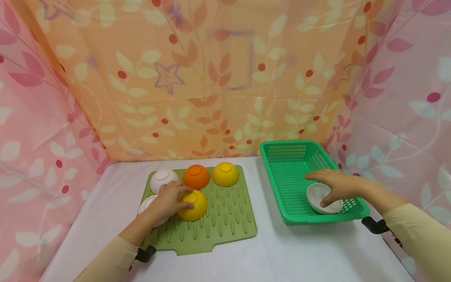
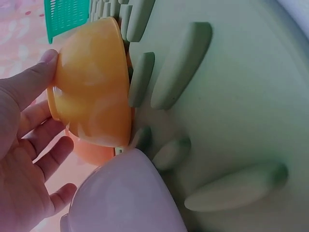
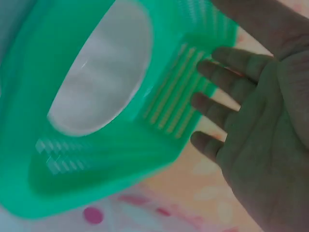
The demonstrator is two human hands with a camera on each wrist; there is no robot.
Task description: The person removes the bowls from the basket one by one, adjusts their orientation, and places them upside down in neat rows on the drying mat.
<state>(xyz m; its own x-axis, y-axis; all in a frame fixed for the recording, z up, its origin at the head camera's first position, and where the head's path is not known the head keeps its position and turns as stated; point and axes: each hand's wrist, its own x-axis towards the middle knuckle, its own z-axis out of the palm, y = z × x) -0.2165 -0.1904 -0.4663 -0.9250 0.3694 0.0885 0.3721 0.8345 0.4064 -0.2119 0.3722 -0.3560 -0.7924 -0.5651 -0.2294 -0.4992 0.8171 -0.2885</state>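
Note:
My left hand (image 1: 175, 197) grips an upturned yellow bowl (image 1: 193, 206) on the green ribbed drying mat (image 1: 218, 219). In the left wrist view the thumb (image 2: 41, 67) presses on the side of the yellow bowl (image 2: 91, 82), with the other fingers curled close below its rim. My right hand (image 1: 334, 186) hovers with straight fingers over a white bowl (image 1: 322, 200) that lies mouth-up in the near end of the green basket (image 1: 289, 145). The right wrist view shows the open palm (image 3: 251, 121) apart from the white bowl (image 3: 101, 67).
Two upturned white bowls (image 1: 163, 179) (image 1: 148, 203), an orange bowl (image 1: 196, 176) and a second yellow bowl (image 1: 225, 173) also sit on the mat. Patterned curtains close in the white table (image 1: 282, 258) on the back and both sides.

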